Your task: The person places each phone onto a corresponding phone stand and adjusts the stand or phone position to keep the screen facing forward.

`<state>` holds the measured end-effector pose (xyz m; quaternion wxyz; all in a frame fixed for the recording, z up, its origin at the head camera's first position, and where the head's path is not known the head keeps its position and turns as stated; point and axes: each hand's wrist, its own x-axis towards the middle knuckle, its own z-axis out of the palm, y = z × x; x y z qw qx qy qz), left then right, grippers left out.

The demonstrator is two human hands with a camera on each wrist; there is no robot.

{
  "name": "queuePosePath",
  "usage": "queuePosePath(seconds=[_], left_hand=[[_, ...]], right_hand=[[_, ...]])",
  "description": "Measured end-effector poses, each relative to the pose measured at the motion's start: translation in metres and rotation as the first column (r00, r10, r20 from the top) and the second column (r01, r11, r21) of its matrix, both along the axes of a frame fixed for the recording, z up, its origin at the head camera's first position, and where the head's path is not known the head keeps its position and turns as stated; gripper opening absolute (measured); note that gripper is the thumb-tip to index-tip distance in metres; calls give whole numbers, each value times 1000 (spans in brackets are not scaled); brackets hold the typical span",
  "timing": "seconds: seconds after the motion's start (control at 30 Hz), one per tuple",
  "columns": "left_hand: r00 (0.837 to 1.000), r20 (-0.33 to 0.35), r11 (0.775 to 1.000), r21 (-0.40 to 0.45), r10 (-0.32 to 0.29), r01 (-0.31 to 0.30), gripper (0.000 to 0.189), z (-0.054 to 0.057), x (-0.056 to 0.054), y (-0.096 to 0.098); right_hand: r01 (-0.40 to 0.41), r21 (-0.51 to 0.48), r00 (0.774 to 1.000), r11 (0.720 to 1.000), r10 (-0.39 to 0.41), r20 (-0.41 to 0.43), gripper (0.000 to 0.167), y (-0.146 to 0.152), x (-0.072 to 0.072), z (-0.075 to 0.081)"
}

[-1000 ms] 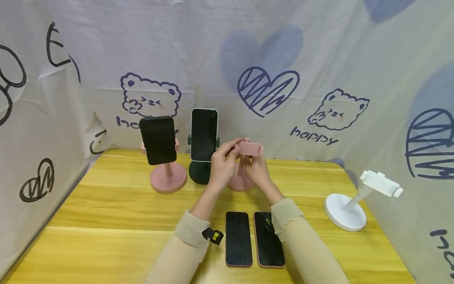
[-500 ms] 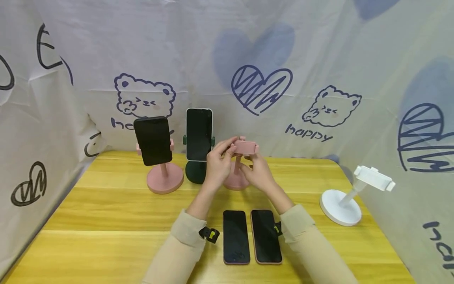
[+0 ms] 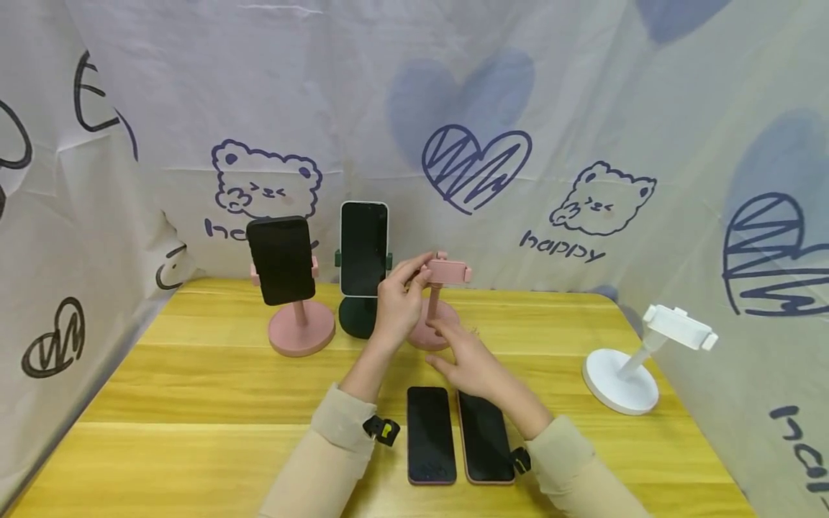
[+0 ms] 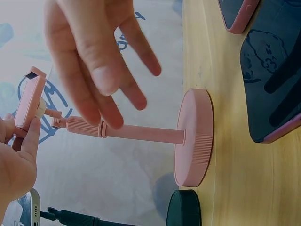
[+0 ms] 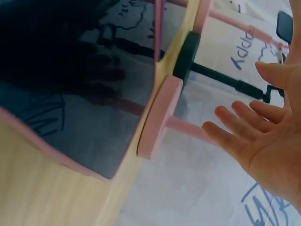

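Note:
My left hand (image 3: 397,303) pinches the left end of the clamp on an empty pink phone stand (image 3: 449,272). The left wrist view shows its thumb and fingers around the clamp head (image 4: 31,101), above the stand's ribbed neck and round base. My right hand (image 3: 476,362) is apart from the stand, in front of its base, with fingers spread and nothing in them; the right wrist view also shows this hand (image 5: 270,146) loose. Below it lie two dark-screened phones side by side, the left phone (image 3: 431,435) and a pink-edged phone (image 3: 484,440).
Left of my hands, a black phone (image 3: 281,260) sits in another pink stand (image 3: 301,329). Beside it a white-edged phone (image 3: 364,248) stands in a dark green stand (image 3: 358,317). At the right is a white phone stand (image 3: 620,381). A printed cloth (image 3: 583,86) hangs behind the table.
My right hand has let go of the pink stand and moved down toward me, over the phones. My left hand stays on the clamp.

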<state>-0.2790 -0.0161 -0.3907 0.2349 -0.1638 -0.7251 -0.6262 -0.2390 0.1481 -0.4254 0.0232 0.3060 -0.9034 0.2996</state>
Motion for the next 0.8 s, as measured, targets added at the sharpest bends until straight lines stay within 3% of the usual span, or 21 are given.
queuePosePath(seconds=[0.23,0.5,0.63,0.8], left_hand=[[1000,4,1000,-7,-6,6,34,0,0,-1],[999,43,1000,-13,-4,5,34,2,3,-1],[998,59,1000,-2,-12,12,35,2,3,-1],[998,58,1000,5,-11,11,35,1,3,0]], right_hand=[[-76,187,996,979,65,64,67,-3,22,-13],[-165,451,976,877,80,201,83,-6,33,-21],[-163,514,976,842,62,207,90,-8,35,-22],[-151,538,980,829,54,193,89,-13,38,-17]])
